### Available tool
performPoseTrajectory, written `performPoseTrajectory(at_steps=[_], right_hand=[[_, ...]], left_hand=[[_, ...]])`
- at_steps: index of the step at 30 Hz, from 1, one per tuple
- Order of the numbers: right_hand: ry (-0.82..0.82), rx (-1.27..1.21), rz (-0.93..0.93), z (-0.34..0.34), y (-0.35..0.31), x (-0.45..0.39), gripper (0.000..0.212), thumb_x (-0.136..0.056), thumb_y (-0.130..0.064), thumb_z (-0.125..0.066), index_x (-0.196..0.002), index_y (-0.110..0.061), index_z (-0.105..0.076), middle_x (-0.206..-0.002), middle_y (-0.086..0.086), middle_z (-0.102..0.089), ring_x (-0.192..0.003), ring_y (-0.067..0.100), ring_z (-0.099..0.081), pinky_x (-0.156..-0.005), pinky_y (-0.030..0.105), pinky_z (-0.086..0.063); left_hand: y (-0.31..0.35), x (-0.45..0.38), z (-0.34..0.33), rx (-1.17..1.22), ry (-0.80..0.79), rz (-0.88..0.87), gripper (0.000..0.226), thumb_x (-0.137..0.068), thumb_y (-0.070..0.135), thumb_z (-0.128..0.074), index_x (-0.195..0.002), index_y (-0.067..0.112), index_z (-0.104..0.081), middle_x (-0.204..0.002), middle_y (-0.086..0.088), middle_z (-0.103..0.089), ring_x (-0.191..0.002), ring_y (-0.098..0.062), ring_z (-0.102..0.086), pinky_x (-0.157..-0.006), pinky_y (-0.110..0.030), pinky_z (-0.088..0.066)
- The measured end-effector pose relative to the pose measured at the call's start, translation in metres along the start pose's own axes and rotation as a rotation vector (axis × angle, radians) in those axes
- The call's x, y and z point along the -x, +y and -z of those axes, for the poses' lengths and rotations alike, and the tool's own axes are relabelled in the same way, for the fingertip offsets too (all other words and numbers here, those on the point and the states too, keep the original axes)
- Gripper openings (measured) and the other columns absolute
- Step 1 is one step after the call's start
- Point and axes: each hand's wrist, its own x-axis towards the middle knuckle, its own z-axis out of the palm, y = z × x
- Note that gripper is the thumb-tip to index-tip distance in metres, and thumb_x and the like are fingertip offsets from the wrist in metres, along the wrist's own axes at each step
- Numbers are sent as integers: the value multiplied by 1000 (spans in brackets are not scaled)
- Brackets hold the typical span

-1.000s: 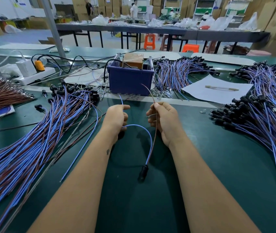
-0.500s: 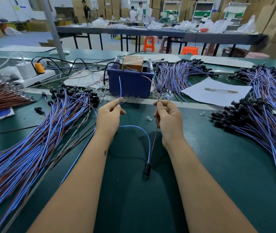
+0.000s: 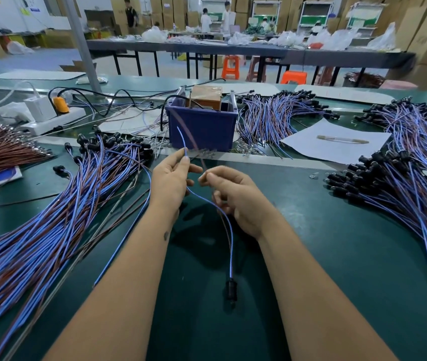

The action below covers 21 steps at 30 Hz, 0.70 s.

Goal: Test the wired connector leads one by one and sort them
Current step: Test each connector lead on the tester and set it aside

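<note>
One connector lead hangs between my hands over the green table [image 3: 337,256]. Its black connector [image 3: 231,293] dangles low near the table. My left hand [image 3: 172,182] pinches the blue wire [image 3: 229,241], whose tip points up toward the blue bin [image 3: 203,128]. My right hand [image 3: 238,196] pinches the brown wire [image 3: 194,142], which is blurred and slants up-left across the bin's front. A large pile of blue and brown leads [image 3: 50,217] lies at my left. Another pile of leads [image 3: 415,194] lies at my right.
The blue bin holds a brown box [image 3: 207,96] and metal posts. Behind it lies a third bundle of leads [image 3: 274,115]. A white paper sheet [image 3: 334,144], a power strip [image 3: 50,121] with plugs and a heap of brown wires [image 3: 1,149] also lie on the table.
Both hands rose toward the blue bin and came closer together. The wire tips now point at the bin's front, and the brown wire swings to the left.
</note>
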Motion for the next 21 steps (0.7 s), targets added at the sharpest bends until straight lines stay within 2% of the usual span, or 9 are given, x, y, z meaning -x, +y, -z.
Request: performPoseTrajectory(at_steps=[2, 5, 8, 10, 12, 14, 16, 18, 21], right_hand=[[-90, 48, -21, 0, -1, 2, 18, -97, -13, -54, -85, -16, -66, -75, -9, -67, -50, 6, -37, -43, 15, -26], [-105, 46, -22, -1, -1, 2, 18, -98, -11, -52, -85, -12, -64, -72, -4, -64, -49, 7, -39, -44, 15, -31], [-69, 54, 1, 0, 1, 1, 18, -97, -8, -52, -85, -9, -65, -76, 6, -58, -50, 10, -39, -45, 16, -31], [-27, 17, 33, 0, 1, -1, 19, -97, -5, -51, -84, -7, -65, -77, 5, -62, -48, 6, -45, -45, 14, -35], [80, -1, 80, 0, 2, -2, 21, -97, -4, -51, -83, -8, -65, -74, -2, -68, -48, 0, -53, -46, 12, -40], [225, 7, 131, 2, 3, -6, 22, -97, -3, -53, -82, -11, -66, -69, -8, -69, -56, -1, -58, -55, 15, -48], [332, 24, 173, 5, 5, -10, 24, -96, -4, -54, -79, -13, -67, -74, -1, -68, -70, 10, -61, -73, 29, -52], [392, 54, 209, 9, 6, -12, 25, -96, -5, -54, -78, -16, -67, -79, 5, -65, -79, 19, -58, -82, 40, -50], [420, 85, 227, 10, 7, -13, 25, -96, -4, -54, -77, -16, -66, -75, -2, -65, -72, 7, -60, -69, 21, -50]], left_hand=[[2, 2, -2, 48, -25, 31, 17, -100, 17, -51, -112, 20, -63, -66, 9, -71, -69, -16, -58, -71, -35, -52], [6, 9, -10, 171, -96, 76, 23, -100, 16, -51, -121, 11, -59, -74, 1, -71, -62, -13, -63, -59, -24, -53], [6, 15, -19, 159, -152, 92, 22, -102, 23, -46, -115, 16, -63, -85, -5, -69, -75, -21, -59, -72, -32, -46], [7, 17, -22, 85, -136, 120, 28, -104, 31, -41, -102, 24, -68, -84, 3, -70, -76, -17, -59, -75, -34, -44], [8, 18, -24, 28, -114, 161, 34, -104, 34, -39, -91, 25, -69, -78, 10, -69, -69, -10, -61, -72, -32, -46], [7, 18, -26, -36, -120, 184, 33, -101, 36, -43, -84, 23, -67, -76, 7, -65, -62, -10, -61, -65, -30, -47], [6, 20, -27, -122, -164, 183, 28, -99, 37, -48, -82, 18, -61, -70, 3, -57, -49, -9, -56, -50, -24, -44], [5, 24, -27, -154, -243, 181, 28, -98, 35, -50, -80, 15, -56, -65, 0, -54, -44, -10, -53, -42, -20, -41], [8, 31, -29, -77, -389, 186, 23, -99, 27, -51, -82, 14, -62, -68, -1, -60, -53, -11, -59, -46, -21, -46]])
